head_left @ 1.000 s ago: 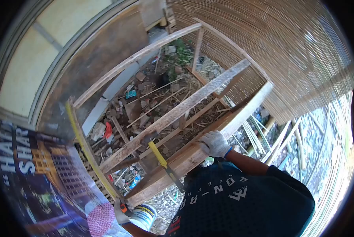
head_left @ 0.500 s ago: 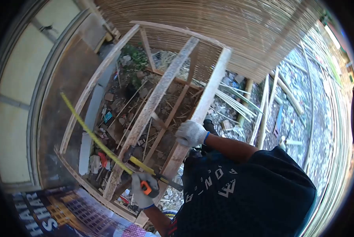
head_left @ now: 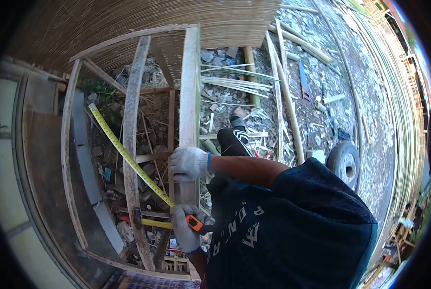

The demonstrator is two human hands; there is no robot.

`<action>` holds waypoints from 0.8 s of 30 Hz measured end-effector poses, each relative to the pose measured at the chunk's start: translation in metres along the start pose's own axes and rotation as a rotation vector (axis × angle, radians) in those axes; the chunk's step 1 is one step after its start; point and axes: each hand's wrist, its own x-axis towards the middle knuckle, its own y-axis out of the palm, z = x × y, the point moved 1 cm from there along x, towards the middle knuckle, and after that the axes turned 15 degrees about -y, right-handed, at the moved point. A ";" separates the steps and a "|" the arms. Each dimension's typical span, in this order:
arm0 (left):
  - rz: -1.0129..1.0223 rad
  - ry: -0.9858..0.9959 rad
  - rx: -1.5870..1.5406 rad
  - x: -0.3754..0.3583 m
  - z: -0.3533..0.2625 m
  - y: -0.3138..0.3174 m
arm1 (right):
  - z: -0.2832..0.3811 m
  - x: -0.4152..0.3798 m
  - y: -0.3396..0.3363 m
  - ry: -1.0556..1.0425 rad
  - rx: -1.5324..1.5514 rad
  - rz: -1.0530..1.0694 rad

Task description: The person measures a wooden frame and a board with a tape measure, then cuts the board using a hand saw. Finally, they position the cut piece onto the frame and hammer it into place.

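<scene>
My left hand [head_left: 185, 228], in a pale work glove, closes around an orange-and-black tape measure [head_left: 194, 222] at the near beam. From it the yellow tape blade [head_left: 131, 161] runs out up and left over the middle beam [head_left: 131, 120], its free end hanging between the middle and outer beams. My right hand [head_left: 189, 164], also gloved, is wrapped over the near wooden beam [head_left: 190, 86] of the timber frame. Beside my left hand, a hammer [head_left: 156, 223] with a yellow handle lies across the frame, its dark head at the middle beam; the handle's other end is hidden.
Rubble and sticks cover the ground inside the frame. A woven bamboo screen [head_left: 235, 24] stands behind it, and a panelled wall [head_left: 44, 159] at the left. To the right lie bamboo poles [head_left: 302, 43], a handsaw [head_left: 304, 79] and a tire [head_left: 343, 164].
My view has turned, so the frame appears more upright and further left. The tape's free end, previously across the outer beam, now lies inside it. Both hands keep their holds.
</scene>
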 end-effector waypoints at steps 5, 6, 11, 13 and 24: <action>0.022 -0.002 0.120 0.012 -0.019 0.014 | -0.003 -0.003 0.011 0.018 0.002 0.001; 0.035 -0.005 0.137 0.014 -0.021 0.019 | -0.003 -0.004 0.011 0.012 0.003 -0.003; 0.074 -0.011 0.279 0.023 -0.020 0.046 | 0.011 -0.002 -0.001 0.133 0.027 -0.123; 0.067 -0.021 0.322 0.029 -0.012 0.055 | 0.024 -0.019 -0.016 0.201 0.036 -0.236; 0.179 -0.241 0.375 0.054 0.023 0.163 | 0.066 -0.198 -0.124 0.916 0.181 -0.364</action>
